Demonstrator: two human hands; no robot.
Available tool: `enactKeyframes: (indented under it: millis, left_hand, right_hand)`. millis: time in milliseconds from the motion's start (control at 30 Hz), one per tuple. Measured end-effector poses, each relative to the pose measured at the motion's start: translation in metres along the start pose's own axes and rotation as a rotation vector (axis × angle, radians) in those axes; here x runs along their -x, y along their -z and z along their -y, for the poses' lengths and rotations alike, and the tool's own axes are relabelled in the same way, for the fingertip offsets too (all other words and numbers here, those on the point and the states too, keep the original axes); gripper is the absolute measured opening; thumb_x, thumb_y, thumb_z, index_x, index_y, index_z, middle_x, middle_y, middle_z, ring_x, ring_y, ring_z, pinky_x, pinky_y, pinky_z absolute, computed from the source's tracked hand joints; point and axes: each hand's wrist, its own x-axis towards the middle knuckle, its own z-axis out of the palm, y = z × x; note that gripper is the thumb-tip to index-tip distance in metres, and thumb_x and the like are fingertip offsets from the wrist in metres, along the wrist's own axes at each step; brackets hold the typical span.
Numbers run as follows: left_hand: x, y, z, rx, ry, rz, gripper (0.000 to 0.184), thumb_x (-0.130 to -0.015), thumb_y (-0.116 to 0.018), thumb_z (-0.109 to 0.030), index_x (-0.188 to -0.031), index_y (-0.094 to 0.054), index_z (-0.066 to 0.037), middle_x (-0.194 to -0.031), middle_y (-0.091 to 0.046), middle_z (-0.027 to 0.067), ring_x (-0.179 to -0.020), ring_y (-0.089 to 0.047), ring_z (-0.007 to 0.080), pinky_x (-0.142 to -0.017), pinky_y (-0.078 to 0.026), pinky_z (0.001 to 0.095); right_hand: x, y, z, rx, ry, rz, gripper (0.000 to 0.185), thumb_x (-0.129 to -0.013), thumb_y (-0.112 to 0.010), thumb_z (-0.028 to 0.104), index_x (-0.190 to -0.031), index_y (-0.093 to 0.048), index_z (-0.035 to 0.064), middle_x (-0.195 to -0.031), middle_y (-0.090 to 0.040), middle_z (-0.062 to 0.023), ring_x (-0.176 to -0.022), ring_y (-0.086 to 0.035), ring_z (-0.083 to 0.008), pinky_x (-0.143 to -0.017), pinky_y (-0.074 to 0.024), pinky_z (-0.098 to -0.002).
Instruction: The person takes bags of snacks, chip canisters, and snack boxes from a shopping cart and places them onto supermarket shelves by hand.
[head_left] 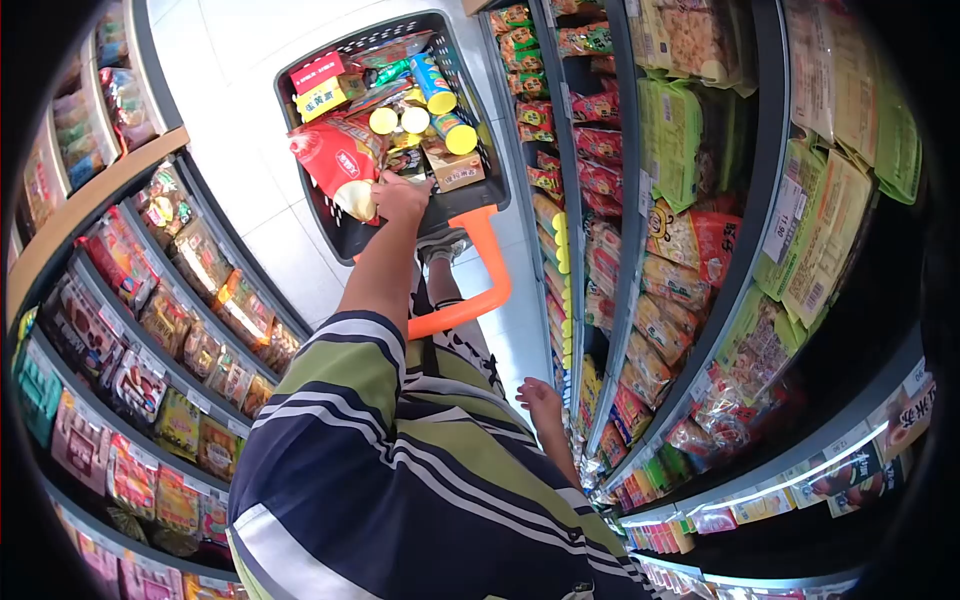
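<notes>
My left hand (403,197) reaches into the black shopping basket (491,192), at its near side, beside a big red snack bag (340,160). Its fingers are bent over the goods; what they hold, if anything, is hidden. Around it in the basket lie a brown box (456,168), blue tubes with yellow lids (432,84), a yellow box (322,97) and a red box (316,70). The basket's orange handle (492,260) points toward my body. My right hand (541,398) hangs low by the right shelves, fingers loosely apart, with nothing in it.
Shelves of packaged snacks (600,150) run close along the right side. More shelves with bagged goods (160,320) curve along the left, edged by a wooden strip (95,215). Pale floor tiles (240,60) show beside the basket. My feet and legs are just behind it.
</notes>
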Motion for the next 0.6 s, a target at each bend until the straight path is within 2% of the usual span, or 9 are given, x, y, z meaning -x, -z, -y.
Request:
enactKeyframes:
  millis: [267, 400, 500, 567, 600]
  left_hand:
    - [-0.001, 0.008, -0.010, -0.058, 0.031, -0.004, 0.102, -0.071, -0.084, -0.063, -0.145, -0.039, -0.008, -0.139, -0.047, 0.0230, -0.128, -0.054, 0.0392, -0.103, -0.052, 0.0484]
    - [0.012, 0.035, -0.015, -0.099, 0.068, 0.055, 0.108, -0.071, -0.082, -0.067, -0.149, -0.036, -0.009, -0.145, -0.045, 0.0232, -0.132, -0.053, 0.0387, -0.103, -0.052, 0.0489]
    - [0.032, 0.057, -0.007, -0.086, 0.035, 0.044, 0.109, -0.069, -0.081, -0.068, -0.150, -0.039, -0.009, -0.145, -0.050, 0.0219, -0.134, -0.053, 0.0378, -0.105, -0.051, 0.0491]
    - [0.035, 0.069, 0.011, -0.119, -0.079, 0.050, 0.105, -0.069, -0.078, -0.070, -0.148, -0.046, -0.010, -0.143, -0.057, 0.0211, -0.135, -0.054, 0.0369, -0.107, -0.049, 0.0489]
    - [0.021, 0.069, 0.029, -0.098, -0.148, 0.160, 0.101, -0.069, -0.076, -0.073, -0.144, -0.056, -0.008, -0.142, -0.061, 0.0223, -0.136, -0.055, 0.0362, -0.110, -0.047, 0.0472]
  right_hand:
    - [-0.001, -0.001, 0.001, -0.043, 0.029, 0.001, 0.034, -0.100, -0.067, 0.016, -0.129, -0.064, 0.0004, -0.106, -0.075, -0.0105, -0.092, -0.073, -0.0186, -0.080, -0.0551, -0.0306]
    - [-0.014, -0.001, 0.005, -0.066, 0.093, 0.019, 0.034, -0.100, -0.067, 0.017, -0.129, -0.064, 0.0005, -0.106, -0.076, -0.0099, -0.093, -0.073, -0.0185, -0.079, -0.0551, -0.0304]
    - [-0.022, -0.002, 0.009, -0.063, 0.136, 0.017, 0.034, -0.100, -0.067, 0.017, -0.129, -0.064, 0.0006, -0.106, -0.075, -0.0099, -0.093, -0.073, -0.0186, -0.079, -0.0551, -0.0302]
    - [-0.027, -0.002, 0.010, -0.047, 0.173, 0.036, 0.034, -0.100, -0.068, 0.018, -0.129, -0.064, 0.0007, -0.106, -0.075, -0.0099, -0.093, -0.073, -0.0184, -0.079, -0.0552, -0.0302]
    - [-0.035, -0.003, 0.007, -0.045, 0.203, 0.042, 0.035, -0.100, -0.068, 0.018, -0.129, -0.064, 0.0009, -0.106, -0.075, -0.0099, -0.092, -0.073, -0.0183, -0.078, -0.0552, -0.0303]
